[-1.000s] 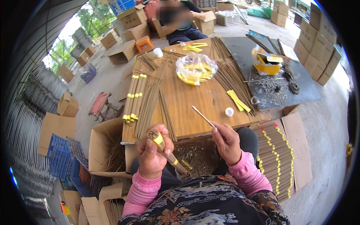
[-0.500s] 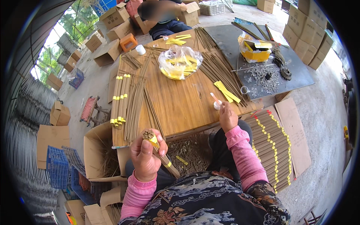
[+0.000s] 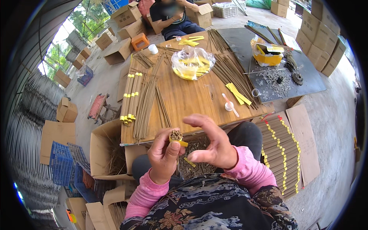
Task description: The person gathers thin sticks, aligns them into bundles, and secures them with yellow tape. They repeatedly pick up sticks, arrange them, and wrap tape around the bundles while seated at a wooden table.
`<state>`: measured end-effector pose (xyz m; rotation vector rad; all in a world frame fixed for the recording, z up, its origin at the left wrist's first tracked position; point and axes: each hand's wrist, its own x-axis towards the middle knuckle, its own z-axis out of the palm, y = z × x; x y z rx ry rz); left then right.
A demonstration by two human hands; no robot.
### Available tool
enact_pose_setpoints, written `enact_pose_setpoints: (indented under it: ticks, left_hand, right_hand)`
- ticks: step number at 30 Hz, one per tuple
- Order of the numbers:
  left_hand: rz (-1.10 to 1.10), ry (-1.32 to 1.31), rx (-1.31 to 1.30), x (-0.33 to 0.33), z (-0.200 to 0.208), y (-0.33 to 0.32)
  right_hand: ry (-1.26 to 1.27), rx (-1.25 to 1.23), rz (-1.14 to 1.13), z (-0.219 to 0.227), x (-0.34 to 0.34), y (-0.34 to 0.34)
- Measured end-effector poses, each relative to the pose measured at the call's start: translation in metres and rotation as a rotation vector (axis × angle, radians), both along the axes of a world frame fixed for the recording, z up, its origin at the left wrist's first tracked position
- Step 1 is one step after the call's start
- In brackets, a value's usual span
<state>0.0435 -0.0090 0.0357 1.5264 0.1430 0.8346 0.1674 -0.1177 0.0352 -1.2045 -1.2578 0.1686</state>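
My left hand (image 3: 161, 156) is closed round a bundle of thin brown sticks (image 3: 176, 135), its end tilted up toward me. A yellow paper strip (image 3: 183, 143) goes round the top of the bundle, with a loose end sticking out to the right. Beside it my right hand (image 3: 214, 147) is open, thumb and fingers spread apart, holding nothing. On the table beyond, a pinkish flat spatula (image 3: 231, 104) lies across a small white cup (image 3: 229, 107). Yellow paper strips (image 3: 238, 94) lie close to the cup.
On the wooden table (image 3: 188, 103) are banded bundles (image 3: 130, 96), loose sticks (image 3: 147, 107) and a plastic bag of yellow strips (image 3: 193, 65). Finished-looking bundles (image 3: 281, 153) lie in rows on cardboard at right. An open carton (image 3: 109, 153) stands at left. A person (image 3: 176, 19) sits across the table.
My right hand has left the spatula and cup and come over beside the bundle, its fingers spreading. My left hand has shifted right and up with the bundle. The other person's hands are now raised.
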Motion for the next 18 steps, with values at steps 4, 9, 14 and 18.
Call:
enact_pose_setpoints:
  ticks: [4, 9, 14, 18]
  left_hand:
    - [-0.049, -0.105, -0.027, -0.005, -0.004, -0.003]
    - [-0.249, -0.127, -0.133, -0.018, 0.001, -0.001]
    - [-0.348, -0.184, -0.132, -0.017, 0.005, -0.002]
    - [-0.454, -0.173, -0.246, -0.017, 0.004, 0.001]
  right_hand:
    - [0.115, -0.021, 0.198, 0.005, -0.013, 0.019]
    - [0.226, 0.043, 0.324, 0.001, -0.021, 0.021]
    - [0.264, 0.046, 0.394, 0.004, -0.022, 0.017]
    - [0.245, 0.037, 0.435, 0.005, -0.019, 0.016]
